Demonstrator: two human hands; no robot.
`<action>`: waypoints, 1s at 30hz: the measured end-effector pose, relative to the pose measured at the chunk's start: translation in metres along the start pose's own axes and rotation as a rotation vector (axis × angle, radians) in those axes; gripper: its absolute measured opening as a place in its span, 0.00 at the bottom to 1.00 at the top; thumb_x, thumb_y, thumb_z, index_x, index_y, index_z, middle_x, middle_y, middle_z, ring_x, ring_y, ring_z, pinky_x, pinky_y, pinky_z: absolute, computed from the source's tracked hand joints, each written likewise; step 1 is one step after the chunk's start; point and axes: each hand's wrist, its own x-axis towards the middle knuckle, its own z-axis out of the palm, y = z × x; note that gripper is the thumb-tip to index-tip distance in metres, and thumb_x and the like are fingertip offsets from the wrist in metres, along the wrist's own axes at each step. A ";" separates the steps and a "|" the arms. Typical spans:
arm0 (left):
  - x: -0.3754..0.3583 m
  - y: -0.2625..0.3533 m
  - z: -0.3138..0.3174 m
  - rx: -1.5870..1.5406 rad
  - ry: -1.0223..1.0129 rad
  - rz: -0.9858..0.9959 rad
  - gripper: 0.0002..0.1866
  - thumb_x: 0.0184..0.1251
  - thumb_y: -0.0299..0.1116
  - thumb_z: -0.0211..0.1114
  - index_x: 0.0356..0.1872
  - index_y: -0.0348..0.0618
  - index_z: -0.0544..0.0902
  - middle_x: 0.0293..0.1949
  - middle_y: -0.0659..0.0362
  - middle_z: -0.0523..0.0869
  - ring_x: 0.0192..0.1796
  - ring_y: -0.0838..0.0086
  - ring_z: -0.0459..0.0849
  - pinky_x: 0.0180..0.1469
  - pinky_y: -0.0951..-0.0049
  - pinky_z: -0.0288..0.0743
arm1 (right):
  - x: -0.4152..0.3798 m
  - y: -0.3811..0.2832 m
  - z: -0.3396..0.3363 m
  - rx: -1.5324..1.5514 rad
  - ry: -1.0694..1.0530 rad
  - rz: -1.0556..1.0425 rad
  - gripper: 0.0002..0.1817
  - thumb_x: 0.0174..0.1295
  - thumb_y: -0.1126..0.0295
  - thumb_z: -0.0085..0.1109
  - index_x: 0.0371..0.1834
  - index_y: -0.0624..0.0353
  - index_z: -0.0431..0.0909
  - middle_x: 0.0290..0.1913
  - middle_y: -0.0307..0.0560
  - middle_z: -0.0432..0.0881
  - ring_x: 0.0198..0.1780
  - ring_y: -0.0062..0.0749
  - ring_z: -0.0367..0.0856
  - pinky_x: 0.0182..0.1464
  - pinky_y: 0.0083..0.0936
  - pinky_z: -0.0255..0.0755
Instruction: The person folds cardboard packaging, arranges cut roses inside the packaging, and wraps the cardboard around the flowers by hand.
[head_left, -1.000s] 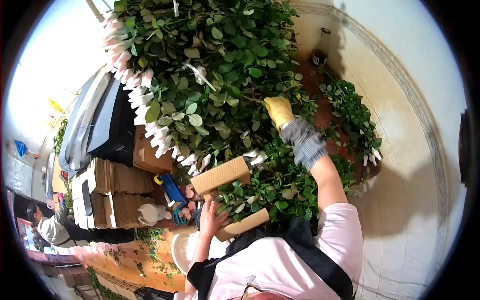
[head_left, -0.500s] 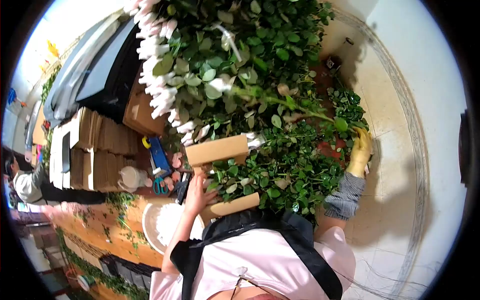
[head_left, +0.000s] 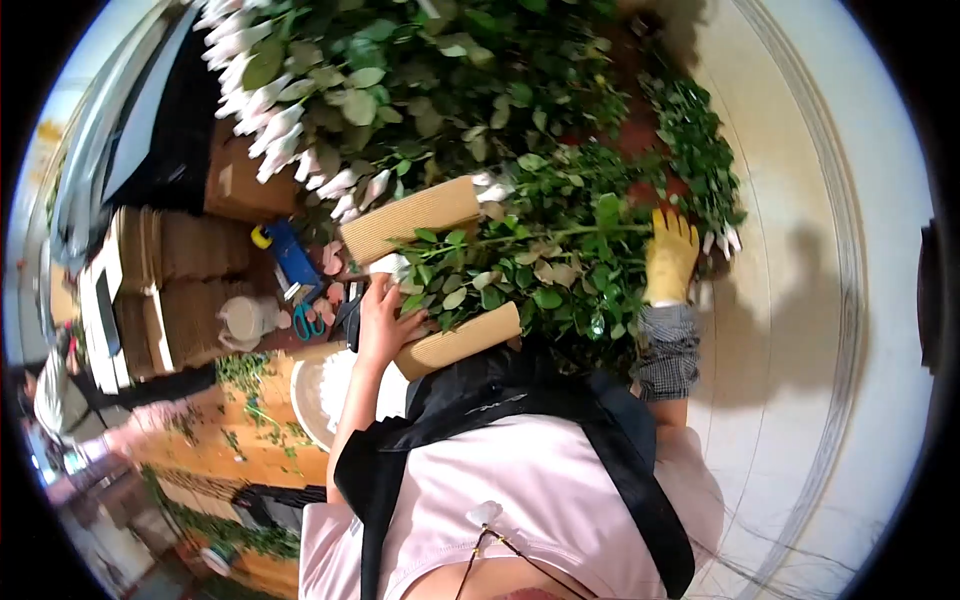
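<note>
A white rose [head_left: 388, 266] lies across the leafy stems inside a corrugated cardboard wrap [head_left: 410, 216], its head at the left and its green stem running right. My bare left hand [head_left: 380, 318] rests at the left end of the bundle, just below the rose head, with the fingers apart. At the right, my right hand [head_left: 671, 262] in a yellow glove is closed at the far end of that rose's stem. The wrap's near flap [head_left: 462, 338] stands up close to my apron. Leaves hide part of the stem.
A large heap of white roses [head_left: 450, 80] lies beyond the wrap. Leftward are blue-handled scissors [head_left: 308, 322], a blue tool [head_left: 290, 255], a white jug [head_left: 248, 322], stacked cardboard [head_left: 190, 300] and a white bucket [head_left: 312, 400]. Another person [head_left: 58, 395] is at far left.
My right hand has brought the rose down from above the heap onto the stems in the wrap. My left hand remains at the wrap's left end, fingers now beside the rose head.
</note>
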 end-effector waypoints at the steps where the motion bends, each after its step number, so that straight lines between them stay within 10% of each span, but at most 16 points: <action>1: -0.002 0.000 0.002 0.033 0.070 0.058 0.26 0.42 0.30 0.80 0.43 0.31 0.79 0.54 0.43 0.77 0.52 0.44 0.78 0.53 0.56 0.74 | -0.001 -0.013 -0.012 -0.059 0.050 0.040 0.22 0.61 0.69 0.53 0.61 0.48 0.77 0.60 0.43 0.79 0.64 0.39 0.74 0.66 0.38 0.64; 6: -0.001 -0.004 0.005 0.035 -0.008 0.016 0.25 0.47 0.31 0.79 0.46 0.32 0.79 0.53 0.41 0.76 0.52 0.43 0.77 0.53 0.54 0.73 | -0.007 -0.110 -0.068 0.894 0.316 -0.292 0.21 0.56 0.80 0.54 0.54 0.55 0.79 0.51 0.50 0.81 0.56 0.48 0.78 0.60 0.42 0.72; 11: -0.003 -0.005 0.002 0.078 -0.064 -0.005 0.26 0.48 0.30 0.78 0.49 0.32 0.79 0.49 0.43 0.78 0.52 0.43 0.77 0.53 0.54 0.72 | -0.043 -0.200 -0.001 0.647 -0.257 -0.247 0.16 0.64 0.71 0.53 0.53 0.48 0.81 0.37 0.43 0.87 0.50 0.45 0.83 0.60 0.38 0.72; 19: -0.003 -0.003 0.004 0.119 -0.043 -0.009 0.28 0.47 0.32 0.79 0.51 0.33 0.79 0.49 0.44 0.78 0.51 0.45 0.77 0.53 0.54 0.73 | -0.027 -0.199 -0.013 0.960 0.124 -0.103 0.20 0.60 0.71 0.60 0.58 0.49 0.78 0.49 0.44 0.82 0.57 0.37 0.77 0.69 0.35 0.63; 23: -0.002 -0.010 0.007 0.061 -0.019 0.037 0.29 0.47 0.32 0.80 0.51 0.34 0.79 0.49 0.43 0.78 0.51 0.44 0.78 0.53 0.53 0.73 | 0.007 -0.201 -0.012 0.593 0.281 -0.364 0.19 0.61 0.69 0.59 0.56 0.51 0.78 0.51 0.46 0.83 0.59 0.39 0.77 0.69 0.37 0.63; 26: -0.004 -0.012 0.007 0.066 0.011 0.059 0.28 0.47 0.32 0.79 0.51 0.34 0.80 0.50 0.42 0.78 0.52 0.43 0.77 0.54 0.53 0.73 | 0.009 -0.207 0.018 0.675 -0.280 -0.436 0.13 0.60 0.67 0.61 0.49 0.50 0.80 0.41 0.45 0.84 0.48 0.37 0.81 0.67 0.38 0.65; 30: -0.002 -0.002 0.003 0.050 -0.006 0.058 0.27 0.48 0.33 0.79 0.51 0.35 0.80 0.57 0.42 0.77 0.55 0.43 0.77 0.55 0.54 0.73 | -0.013 -0.195 -0.013 0.821 0.182 -0.388 0.08 0.57 0.74 0.57 0.38 0.48 0.81 0.30 0.42 0.81 0.39 0.40 0.82 0.62 0.41 0.69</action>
